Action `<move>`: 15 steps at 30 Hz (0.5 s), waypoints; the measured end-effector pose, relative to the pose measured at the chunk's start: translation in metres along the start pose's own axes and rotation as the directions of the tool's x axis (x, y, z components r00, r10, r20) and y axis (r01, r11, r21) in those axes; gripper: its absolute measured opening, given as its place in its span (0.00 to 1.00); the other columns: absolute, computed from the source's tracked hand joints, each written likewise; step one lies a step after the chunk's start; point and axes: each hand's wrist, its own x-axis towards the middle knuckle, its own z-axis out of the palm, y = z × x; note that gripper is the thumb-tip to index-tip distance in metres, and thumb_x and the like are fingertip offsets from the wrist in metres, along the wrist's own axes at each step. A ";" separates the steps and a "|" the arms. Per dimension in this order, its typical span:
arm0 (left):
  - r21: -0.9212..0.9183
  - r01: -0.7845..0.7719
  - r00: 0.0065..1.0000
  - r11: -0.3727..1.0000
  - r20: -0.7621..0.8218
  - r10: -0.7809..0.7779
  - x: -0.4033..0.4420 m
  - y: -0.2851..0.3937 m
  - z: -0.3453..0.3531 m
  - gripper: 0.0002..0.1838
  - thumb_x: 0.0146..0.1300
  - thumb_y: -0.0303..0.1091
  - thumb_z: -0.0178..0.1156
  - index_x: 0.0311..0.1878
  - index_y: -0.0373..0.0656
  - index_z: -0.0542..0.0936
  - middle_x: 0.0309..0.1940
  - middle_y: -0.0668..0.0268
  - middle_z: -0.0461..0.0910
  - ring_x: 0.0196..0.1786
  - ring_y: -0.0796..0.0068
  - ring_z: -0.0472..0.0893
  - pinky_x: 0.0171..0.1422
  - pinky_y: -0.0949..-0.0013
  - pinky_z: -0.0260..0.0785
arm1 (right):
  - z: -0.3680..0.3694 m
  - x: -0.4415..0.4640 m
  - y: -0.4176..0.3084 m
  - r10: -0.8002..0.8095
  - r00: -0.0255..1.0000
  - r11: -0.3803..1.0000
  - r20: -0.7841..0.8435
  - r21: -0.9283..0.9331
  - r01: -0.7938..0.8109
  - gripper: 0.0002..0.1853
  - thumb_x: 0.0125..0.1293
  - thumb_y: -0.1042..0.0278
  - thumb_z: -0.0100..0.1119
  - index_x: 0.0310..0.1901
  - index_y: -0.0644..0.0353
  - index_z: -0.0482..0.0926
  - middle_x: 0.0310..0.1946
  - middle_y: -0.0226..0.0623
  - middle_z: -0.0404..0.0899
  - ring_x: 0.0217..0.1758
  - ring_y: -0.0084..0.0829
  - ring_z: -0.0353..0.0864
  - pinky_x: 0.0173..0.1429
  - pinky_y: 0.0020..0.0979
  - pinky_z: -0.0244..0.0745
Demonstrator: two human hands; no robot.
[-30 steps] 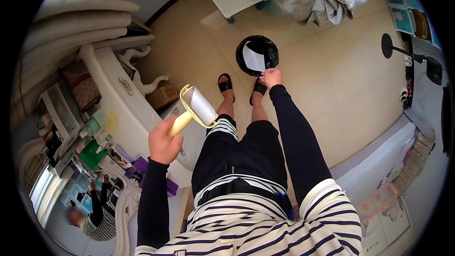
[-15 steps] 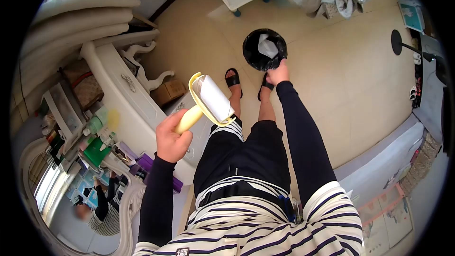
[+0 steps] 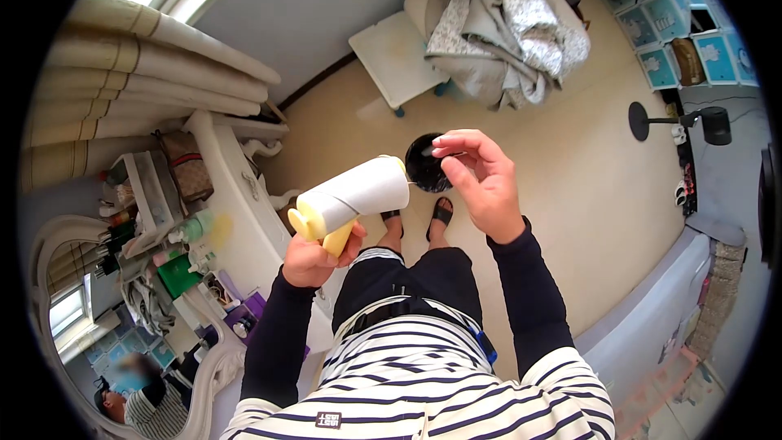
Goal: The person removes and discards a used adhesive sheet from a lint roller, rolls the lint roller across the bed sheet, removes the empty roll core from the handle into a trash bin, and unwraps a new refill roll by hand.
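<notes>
My left hand (image 3: 308, 262) is closed around the yellow handle of a lint roller (image 3: 357, 195). The roller is raised in front of my body, its white paper cylinder lying slantwise and its far end towards my right hand. My right hand (image 3: 482, 183) is lifted just right of the roller's end, thumb and fingers bent but apart, with nothing visible between them. Below and behind those fingertips is a black-lined bin (image 3: 423, 169), partly covered by the hand; its contents are hard to make out.
At left stand a white dresser (image 3: 232, 204) with bottles and boxes and a mirror (image 3: 216, 403). Ahead, grey bedding (image 3: 513, 41) is piled beside a small white table (image 3: 395, 61). A black stand (image 3: 639, 122) is at right, and sandals (image 3: 441, 210) are on my feet.
My right hand has let go of the bin's rim and come up near the roller. The roller has turned more level in my left hand. The view has tilted up.
</notes>
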 end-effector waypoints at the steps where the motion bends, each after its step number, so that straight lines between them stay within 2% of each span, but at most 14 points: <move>1: -0.001 -0.030 0.999 1.000 0.042 0.030 -0.003 0.006 0.008 0.34 0.37 0.31 0.59 0.54 0.30 0.81 0.30 0.58 0.79 0.32 0.70 0.75 0.34 0.71 0.64 | 0.004 0.001 -0.027 -0.009 0.998 1.000 0.057 0.030 0.007 0.17 0.71 0.73 0.67 0.58 0.64 0.79 0.57 0.35 0.81 0.57 0.27 0.82 0.60 0.30 0.78; 3: -0.023 -0.056 0.990 0.998 0.128 0.059 -0.008 0.017 0.022 0.33 0.39 0.33 0.60 0.54 0.28 0.81 0.29 0.58 0.78 0.30 0.71 0.73 0.36 0.71 0.63 | 0.011 0.000 -0.065 -0.014 0.982 0.997 0.188 0.072 0.000 0.26 0.70 0.71 0.69 0.67 0.62 0.72 0.62 0.36 0.78 0.62 0.28 0.79 0.65 0.33 0.77; 4: -0.077 -0.086 0.977 0.993 0.189 0.099 -0.009 0.018 0.028 0.34 0.41 0.35 0.62 0.56 0.27 0.80 0.29 0.57 0.78 0.30 0.71 0.73 0.36 0.71 0.63 | 0.018 -0.001 -0.078 -0.012 0.976 0.993 0.219 0.116 -0.014 0.29 0.69 0.68 0.71 0.68 0.62 0.71 0.62 0.36 0.78 0.62 0.28 0.79 0.64 0.34 0.77; 7: -0.157 -0.091 0.942 0.983 0.306 0.136 -0.016 0.029 0.050 0.37 0.43 0.35 0.66 0.60 0.25 0.79 0.30 0.58 0.78 0.30 0.71 0.73 0.36 0.70 0.63 | 0.034 -0.020 -0.098 -0.104 0.978 0.988 0.180 0.131 0.081 0.27 0.69 0.66 0.73 0.64 0.61 0.72 0.61 0.39 0.77 0.63 0.28 0.78 0.64 0.34 0.77; 8: -0.164 -0.103 0.935 0.981 0.320 0.152 -0.018 0.033 0.059 0.38 0.43 0.35 0.66 0.60 0.25 0.79 0.30 0.58 0.78 0.30 0.71 0.73 0.36 0.70 0.63 | 0.038 -0.027 -0.103 -0.176 0.977 0.981 0.122 0.100 0.164 0.27 0.66 0.67 0.74 0.63 0.61 0.73 0.61 0.40 0.74 0.62 0.29 0.77 0.63 0.33 0.77; 10: -0.184 -0.116 0.923 0.976 0.342 0.174 -0.022 0.037 0.074 0.38 0.43 0.35 0.66 0.61 0.24 0.78 0.30 0.58 0.78 0.30 0.71 0.73 0.36 0.70 0.63 | 0.037 -0.038 -0.117 -0.370 0.926 0.915 0.081 -0.140 0.378 0.27 0.62 0.70 0.75 0.61 0.61 0.74 0.60 0.40 0.72 0.60 0.29 0.76 0.62 0.32 0.76; 11: -0.134 -0.156 0.917 0.979 0.350 0.194 -0.022 0.037 0.077 0.36 0.44 0.36 0.62 0.59 0.28 0.79 0.29 0.59 0.76 0.27 0.70 0.70 0.35 0.69 0.62 | 0.038 -0.043 -0.123 -0.412 0.908 0.886 0.072 -0.202 0.418 0.27 0.61 0.71 0.75 0.60 0.61 0.74 0.60 0.41 0.72 0.60 0.29 0.76 0.61 0.32 0.76; 13: -0.154 -0.141 0.907 0.978 0.377 0.190 -0.025 0.037 0.081 0.36 0.44 0.36 0.61 0.60 0.27 0.78 0.29 0.59 0.76 0.27 0.70 0.69 0.34 0.69 0.63 | 0.038 -0.051 -0.135 -0.490 0.870 0.815 0.056 -0.326 0.480 0.26 0.59 0.73 0.74 0.58 0.61 0.75 0.60 0.42 0.72 0.58 0.29 0.76 0.61 0.31 0.75; 15: -0.173 -0.110 0.898 0.979 0.404 0.172 -0.027 0.037 0.086 0.36 0.45 0.36 0.61 0.61 0.27 0.78 0.29 0.59 0.76 0.26 0.71 0.69 0.34 0.68 0.63 | 0.035 -0.052 -0.140 -0.461 0.887 0.859 0.015 -0.243 0.451 0.24 0.59 0.76 0.72 0.57 0.61 0.75 0.59 0.41 0.72 0.59 0.29 0.76 0.61 0.31 0.75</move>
